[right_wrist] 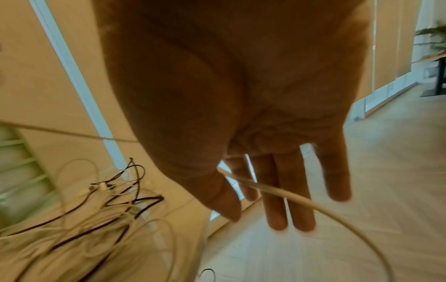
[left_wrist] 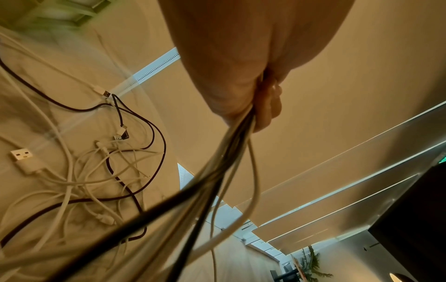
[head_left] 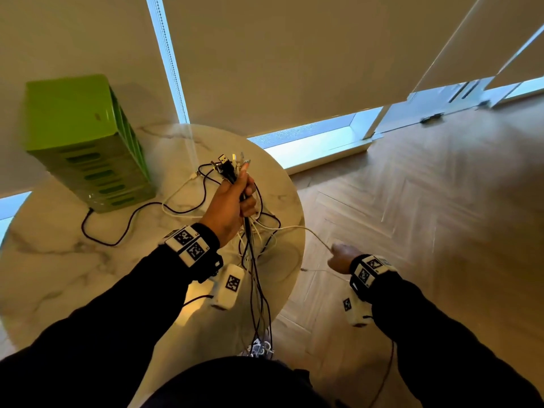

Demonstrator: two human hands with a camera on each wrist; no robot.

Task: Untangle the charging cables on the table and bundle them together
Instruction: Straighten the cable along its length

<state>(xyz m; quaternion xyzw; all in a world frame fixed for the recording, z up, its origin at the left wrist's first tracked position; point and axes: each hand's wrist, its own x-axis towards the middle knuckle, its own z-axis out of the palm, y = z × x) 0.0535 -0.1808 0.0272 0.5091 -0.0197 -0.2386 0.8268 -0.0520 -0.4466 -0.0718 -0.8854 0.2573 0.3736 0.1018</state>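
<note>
My left hand (head_left: 232, 201) is raised over the round marble table (head_left: 73, 260) and grips a bundle of black and white charging cables (head_left: 250, 245). Their plug ends (head_left: 231, 164) stick up above the fist. In the left wrist view the cable bundle (left_wrist: 229, 152) streams down from the curled fingers (left_wrist: 267, 106). More tangled cables (left_wrist: 96, 171) lie loose on the tabletop. One white cable (head_left: 309, 232) stretches off the table's right edge to my right hand (head_left: 341, 257). There the white cable (right_wrist: 289, 198) runs between thumb and straight fingers (right_wrist: 277, 200).
A green charging station (head_left: 85, 142) stands at the table's back left, its black cord (head_left: 117, 231) snaking across the top. Cable ends dangle past the table's near edge (head_left: 259, 346). Wooden floor (head_left: 412, 201) spreads to the right, and blinds cover the windows behind.
</note>
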